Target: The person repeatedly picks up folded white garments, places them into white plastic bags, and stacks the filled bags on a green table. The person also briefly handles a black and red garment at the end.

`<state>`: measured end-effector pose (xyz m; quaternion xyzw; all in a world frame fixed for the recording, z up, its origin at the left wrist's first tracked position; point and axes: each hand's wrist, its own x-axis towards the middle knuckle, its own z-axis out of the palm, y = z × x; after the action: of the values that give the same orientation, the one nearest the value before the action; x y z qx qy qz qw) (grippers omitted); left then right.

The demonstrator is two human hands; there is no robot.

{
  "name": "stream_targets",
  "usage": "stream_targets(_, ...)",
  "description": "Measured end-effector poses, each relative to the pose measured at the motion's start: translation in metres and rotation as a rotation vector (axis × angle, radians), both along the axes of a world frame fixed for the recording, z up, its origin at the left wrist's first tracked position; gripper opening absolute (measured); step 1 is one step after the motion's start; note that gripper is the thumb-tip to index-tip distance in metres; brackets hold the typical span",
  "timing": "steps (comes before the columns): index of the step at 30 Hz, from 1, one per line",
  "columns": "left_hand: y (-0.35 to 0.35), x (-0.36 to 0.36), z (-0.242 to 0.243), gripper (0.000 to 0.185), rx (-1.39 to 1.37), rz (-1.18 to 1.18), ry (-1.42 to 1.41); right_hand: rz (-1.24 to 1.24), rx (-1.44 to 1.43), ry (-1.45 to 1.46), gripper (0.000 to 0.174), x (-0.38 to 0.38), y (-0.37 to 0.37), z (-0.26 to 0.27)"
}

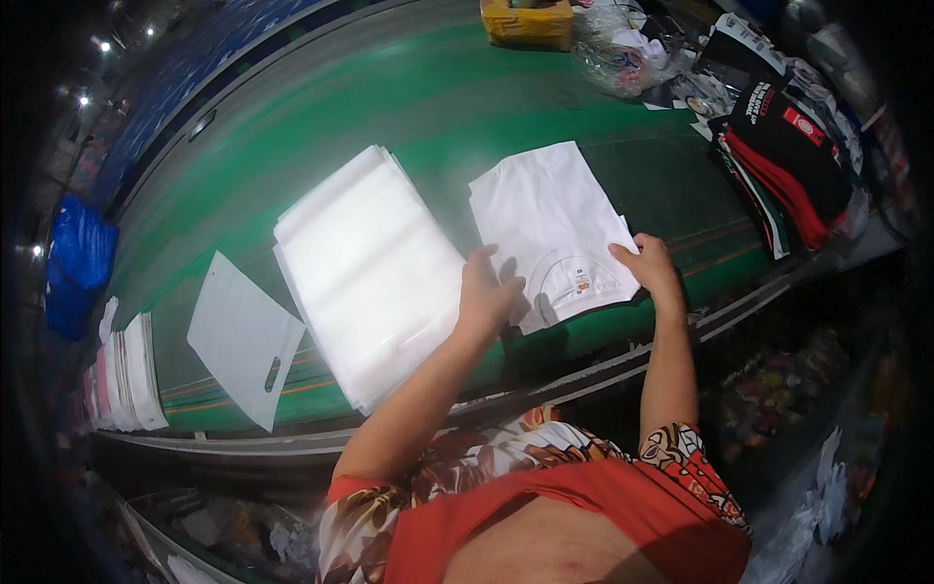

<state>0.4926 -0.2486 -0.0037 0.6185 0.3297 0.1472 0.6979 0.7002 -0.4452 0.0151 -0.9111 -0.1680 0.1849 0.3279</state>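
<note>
A folded white T-shirt (543, 193) lies on the green table, its round collar and neck label towards me. My right hand (651, 266) grips the shirt's right edge near the collar, thumb on top. My left hand (487, 292) is at the shirt's left edge, its thumb and fingers apart; whether it pinches the cloth is unclear. Just left of it lies a stack of translucent white plastic bags (368, 270) with handle cut-outs. A single flat whitish sheet or bag with a handle slot (244, 336) lies farther left.
Upright folded white garments or packs (131, 376) stand at the far left, near a blue plastic bundle (79, 266). Folded black and red garments (792, 157) are piled at the right. Behind are crumpled clear plastic (620, 66) and a yellow taped box (527, 25). The table edge (606, 372) runs before me.
</note>
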Motion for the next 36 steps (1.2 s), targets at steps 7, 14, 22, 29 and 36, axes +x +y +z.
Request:
stream_targets(7, -0.002, 0.001, -0.004, 0.064, -0.148, 0.074, -0.118, 0.025, 0.877, 0.634, 0.056, -0.027, 0.021, 0.041)
stream_targets(14, -0.02, -0.013, 0.022, 0.06, -0.933, -0.001, -0.337, 0.046, 1.093, 0.449, 0.052, -0.103, 0.049, 0.132)
stream_targets(22, 0.033, -0.148, 0.121, 0.105, -0.776, 0.18, -0.394, 0.036, 1.212, 0.454, 0.056, -0.166, 0.079, 0.161)
stream_targets(29, 0.141, -0.248, 0.166, 0.077, -0.19, 0.219, -0.645, 0.287, 1.225, 0.663, 0.048, -0.218, 0.18, 0.156)
stream_targets(36, 0.171, -0.334, 0.125, 0.067, 0.129, 0.129, -0.36, 0.334, 1.085, 0.676, 0.06, -0.269, 0.222, 0.11)
